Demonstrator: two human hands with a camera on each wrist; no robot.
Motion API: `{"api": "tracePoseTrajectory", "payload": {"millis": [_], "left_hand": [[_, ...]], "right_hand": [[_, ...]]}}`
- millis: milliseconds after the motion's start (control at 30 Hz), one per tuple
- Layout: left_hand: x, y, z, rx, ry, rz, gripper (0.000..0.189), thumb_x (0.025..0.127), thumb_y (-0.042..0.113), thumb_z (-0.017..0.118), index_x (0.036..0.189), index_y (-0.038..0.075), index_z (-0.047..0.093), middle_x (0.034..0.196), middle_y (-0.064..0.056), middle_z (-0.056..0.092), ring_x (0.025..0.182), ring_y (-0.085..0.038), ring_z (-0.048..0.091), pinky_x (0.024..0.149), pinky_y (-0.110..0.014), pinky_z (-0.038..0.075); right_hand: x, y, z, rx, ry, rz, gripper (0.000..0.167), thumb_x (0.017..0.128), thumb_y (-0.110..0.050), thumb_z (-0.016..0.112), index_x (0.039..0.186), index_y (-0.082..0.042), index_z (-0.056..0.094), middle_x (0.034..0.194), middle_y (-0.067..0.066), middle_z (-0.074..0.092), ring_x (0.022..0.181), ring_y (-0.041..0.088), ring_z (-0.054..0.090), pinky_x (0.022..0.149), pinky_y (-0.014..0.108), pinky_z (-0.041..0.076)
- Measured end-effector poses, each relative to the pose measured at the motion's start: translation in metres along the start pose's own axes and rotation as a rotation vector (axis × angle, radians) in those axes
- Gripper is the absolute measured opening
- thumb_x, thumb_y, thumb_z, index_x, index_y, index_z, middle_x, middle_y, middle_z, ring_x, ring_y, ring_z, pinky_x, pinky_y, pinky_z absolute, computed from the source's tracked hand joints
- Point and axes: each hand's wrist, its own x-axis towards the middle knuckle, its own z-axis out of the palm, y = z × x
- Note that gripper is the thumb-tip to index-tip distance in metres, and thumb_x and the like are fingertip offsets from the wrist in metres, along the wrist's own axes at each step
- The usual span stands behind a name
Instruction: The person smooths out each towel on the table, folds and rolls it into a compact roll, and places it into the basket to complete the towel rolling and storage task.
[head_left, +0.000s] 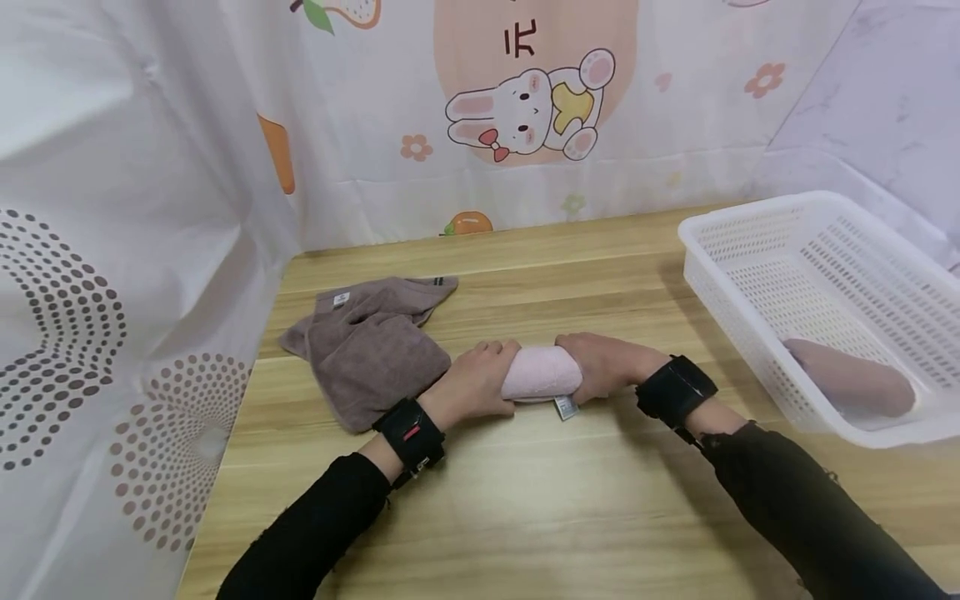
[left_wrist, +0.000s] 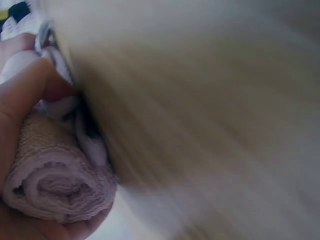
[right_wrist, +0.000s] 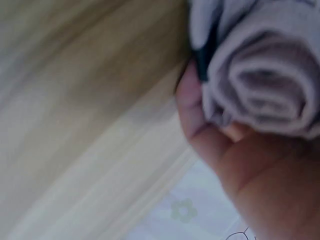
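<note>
A pale pink towel (head_left: 542,372), rolled into a short cylinder, lies on the wooden table between my two hands. My left hand (head_left: 480,379) grips its left end, with fingers over the top and thumb at the near side. My right hand (head_left: 603,364) grips the right end in the same way. A small label (head_left: 566,407) sticks out under the roll near the right hand. In the left wrist view the spiral end of the rolled towel (left_wrist: 60,187) shows against the palm; the right wrist view shows the opposite spiral end (right_wrist: 270,82).
A crumpled brown towel (head_left: 375,350) lies left of my left hand. At the right stands a white perforated basket (head_left: 750,333) with a rolled brownish towel (head_left: 855,379) inside. A printed curtain (head_left: 360,200) hangs behind the wooden table (head_left: 480,517).
</note>
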Motion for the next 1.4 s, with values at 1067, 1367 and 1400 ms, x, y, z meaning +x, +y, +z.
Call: {"api": "tracePoseTrajectory", "payload": {"millis": [1067, 1367, 1400], "left_hand": [[0.043, 0.047, -0.030, 0.058, 0.065, 0.159, 0.071, 0.071, 0.036, 0.084, 0.127, 0.012, 0.049, 0.109, -0.005, 0.065, 0.091, -0.018, 0.064, 0.076, -0.035, 0.055], [0.063, 0.060, -0.051, 0.088, 0.105, 0.235, 0.067, 0.072, 0.036, 0.085, 0.124, 0.010, 0.049, 0.108, -0.005, 0.065, 0.090, -0.018, 0.065, 0.076, -0.034, 0.056], [0.064, 0.062, -0.054, 0.105, 0.109, 0.242, 0.067, 0.073, 0.037, 0.084, 0.124, 0.010, 0.049, 0.108, -0.005, 0.066, 0.090, -0.018, 0.066, 0.076, -0.034, 0.056]], "right_hand": [[-0.071, 0.008, -0.041, -0.114, 0.086, 0.047, 0.047, 0.059, -0.017, 0.080, 0.096, -0.006, 0.054, 0.080, -0.002, 0.055, 0.067, 0.012, 0.048, 0.060, 0.029, 0.044], [-0.092, 0.004, -0.063, -0.159, 0.115, 0.087, 0.051, 0.062, -0.018, 0.081, 0.101, -0.003, 0.053, 0.085, 0.001, 0.058, 0.071, 0.015, 0.052, 0.065, 0.033, 0.047], [-0.094, 0.004, -0.066, -0.168, 0.113, 0.101, 0.051, 0.062, -0.018, 0.082, 0.102, -0.003, 0.053, 0.085, 0.001, 0.057, 0.071, 0.015, 0.052, 0.065, 0.034, 0.047]]}}
